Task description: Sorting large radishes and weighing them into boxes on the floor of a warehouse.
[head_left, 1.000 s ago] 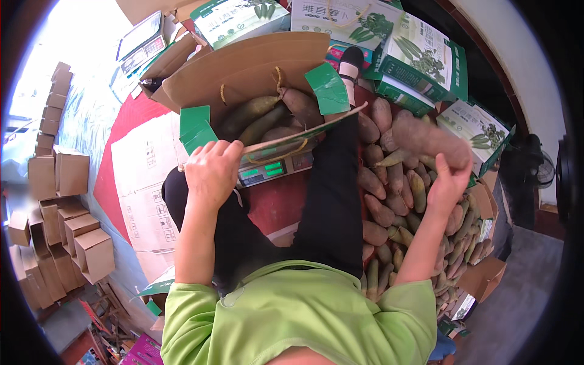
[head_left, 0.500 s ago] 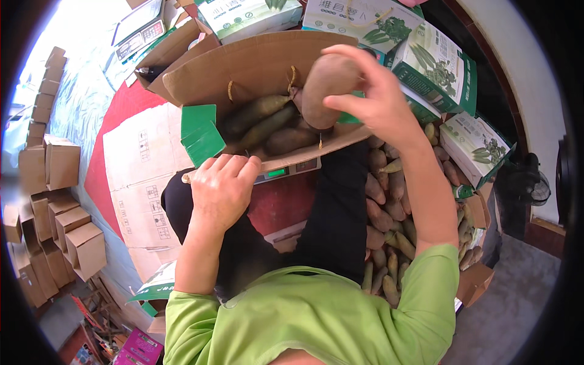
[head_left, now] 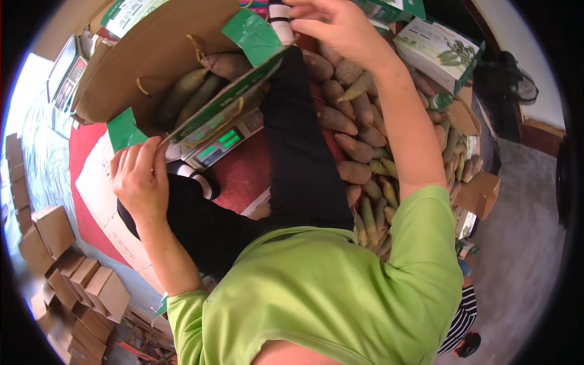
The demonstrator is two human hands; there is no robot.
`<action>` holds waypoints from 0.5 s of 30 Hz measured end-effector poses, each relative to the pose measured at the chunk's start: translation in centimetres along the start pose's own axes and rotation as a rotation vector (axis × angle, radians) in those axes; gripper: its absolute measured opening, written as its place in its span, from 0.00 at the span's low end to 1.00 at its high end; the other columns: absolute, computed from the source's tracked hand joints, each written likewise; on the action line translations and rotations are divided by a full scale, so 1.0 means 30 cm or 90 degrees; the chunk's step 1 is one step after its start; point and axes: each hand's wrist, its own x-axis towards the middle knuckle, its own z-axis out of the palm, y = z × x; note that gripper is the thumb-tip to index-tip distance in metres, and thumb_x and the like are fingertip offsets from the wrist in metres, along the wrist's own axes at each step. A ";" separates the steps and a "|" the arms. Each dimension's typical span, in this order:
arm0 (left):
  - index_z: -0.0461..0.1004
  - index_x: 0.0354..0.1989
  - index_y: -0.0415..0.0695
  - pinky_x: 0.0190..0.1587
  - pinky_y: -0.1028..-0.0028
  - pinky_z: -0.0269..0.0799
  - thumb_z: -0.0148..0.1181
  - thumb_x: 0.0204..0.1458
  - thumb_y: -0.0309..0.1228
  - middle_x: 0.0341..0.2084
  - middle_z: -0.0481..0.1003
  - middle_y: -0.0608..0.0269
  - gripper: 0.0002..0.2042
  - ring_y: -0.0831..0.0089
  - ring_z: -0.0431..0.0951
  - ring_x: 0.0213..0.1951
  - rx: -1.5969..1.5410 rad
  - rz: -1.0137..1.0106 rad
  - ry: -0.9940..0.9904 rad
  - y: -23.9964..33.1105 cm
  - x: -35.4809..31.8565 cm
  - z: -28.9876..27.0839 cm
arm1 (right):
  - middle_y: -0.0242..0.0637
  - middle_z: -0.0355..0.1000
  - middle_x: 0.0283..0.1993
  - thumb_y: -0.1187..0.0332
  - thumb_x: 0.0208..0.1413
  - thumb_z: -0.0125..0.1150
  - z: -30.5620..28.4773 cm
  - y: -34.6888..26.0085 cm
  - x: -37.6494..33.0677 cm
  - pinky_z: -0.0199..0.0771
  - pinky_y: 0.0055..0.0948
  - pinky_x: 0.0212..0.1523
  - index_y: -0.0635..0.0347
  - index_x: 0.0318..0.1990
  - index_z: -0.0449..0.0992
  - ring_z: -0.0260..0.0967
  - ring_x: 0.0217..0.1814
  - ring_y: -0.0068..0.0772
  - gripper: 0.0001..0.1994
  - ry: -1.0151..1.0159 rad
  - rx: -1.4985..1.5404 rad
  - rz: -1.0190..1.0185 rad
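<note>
The person sat with an open cardboard box [head_left: 152, 61] sitting on a scale [head_left: 219, 143] with a green display. A few long brownish roots [head_left: 182, 91] lay inside the box. Their left hand [head_left: 140, 182] pinched the box's near edge by a green flap [head_left: 125, 129], fingers curled over it. The right hand [head_left: 334, 27] reached up past the far flap, fingers loosely spread, couldn't tell if it held anything. A big pile of the same roots [head_left: 359, 140] lay just beside their right leg.

Open carton [head_left: 152, 61] on scale [head_left: 219, 143], tuber pile [head_left: 359, 134] to its right.
</note>
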 end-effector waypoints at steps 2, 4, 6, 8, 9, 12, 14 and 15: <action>0.77 0.31 0.43 0.42 0.70 0.67 0.63 0.47 0.28 0.26 0.76 0.63 0.04 0.65 0.76 0.32 0.020 -0.002 0.013 0.008 0.004 0.005 | 0.37 0.74 0.45 0.67 0.53 0.61 -0.072 0.136 -0.125 0.69 0.25 0.48 0.59 0.53 0.72 0.70 0.47 0.25 0.19 0.094 -0.060 0.033; 0.77 0.30 0.44 0.43 0.70 0.67 0.64 0.46 0.29 0.26 0.76 0.64 0.05 0.65 0.76 0.32 0.017 -0.003 0.019 0.011 0.002 0.009 | 0.36 0.74 0.42 0.68 0.53 0.61 -0.122 0.271 -0.263 0.70 0.25 0.46 0.59 0.52 0.72 0.71 0.43 0.24 0.18 0.159 -0.078 0.119; 0.77 0.29 0.44 0.44 0.70 0.66 0.65 0.46 0.31 0.25 0.77 0.65 0.06 0.66 0.76 0.32 0.019 -0.009 0.024 0.006 0.000 0.017 | 0.37 0.75 0.41 0.68 0.51 0.62 -0.139 0.415 -0.429 0.71 0.26 0.44 0.60 0.50 0.73 0.71 0.41 0.26 0.18 0.221 -0.046 0.201; 0.77 0.29 0.44 0.44 0.70 0.66 0.65 0.46 0.31 0.25 0.77 0.65 0.06 0.67 0.76 0.32 0.023 -0.001 0.036 0.006 -0.004 0.010 | 0.37 0.75 0.41 0.69 0.51 0.62 -0.126 0.581 -0.614 0.71 0.27 0.45 0.60 0.49 0.73 0.71 0.41 0.26 0.17 0.268 -0.024 0.281; 0.77 0.29 0.44 0.44 0.70 0.66 0.65 0.46 0.31 0.25 0.77 0.65 0.06 0.67 0.76 0.32 0.024 -0.002 0.049 0.004 -0.002 0.014 | 0.37 0.75 0.40 0.69 0.51 0.62 -0.110 0.671 -0.711 0.71 0.27 0.46 0.61 0.49 0.73 0.71 0.42 0.26 0.17 0.290 -0.040 0.317; 0.77 0.29 0.43 0.44 0.70 0.67 0.64 0.47 0.31 0.25 0.77 0.65 0.06 0.67 0.76 0.31 0.024 -0.007 0.060 -0.002 -0.006 0.022 | 0.35 0.75 0.39 0.69 0.52 0.61 -0.001 0.794 -0.967 0.72 0.29 0.38 0.60 0.48 0.74 0.72 0.37 0.26 0.15 0.342 0.067 0.511; 0.77 0.30 0.43 0.43 0.70 0.68 0.62 0.49 0.33 0.24 0.76 0.65 0.07 0.68 0.76 0.30 0.025 -0.023 0.067 -0.021 -0.015 0.028 | 0.32 0.74 0.38 0.69 0.53 0.60 0.083 0.808 -1.074 0.71 0.29 0.34 0.58 0.49 0.73 0.72 0.36 0.26 0.15 0.354 0.163 0.674; 0.77 0.30 0.43 0.43 0.70 0.68 0.62 0.49 0.33 0.24 0.76 0.65 0.07 0.68 0.76 0.30 0.026 -0.019 0.068 -0.025 -0.019 0.029 | 0.30 0.74 0.37 0.69 0.54 0.60 0.122 0.810 -1.110 0.71 0.28 0.33 0.57 0.51 0.72 0.71 0.36 0.25 0.16 0.358 0.203 0.749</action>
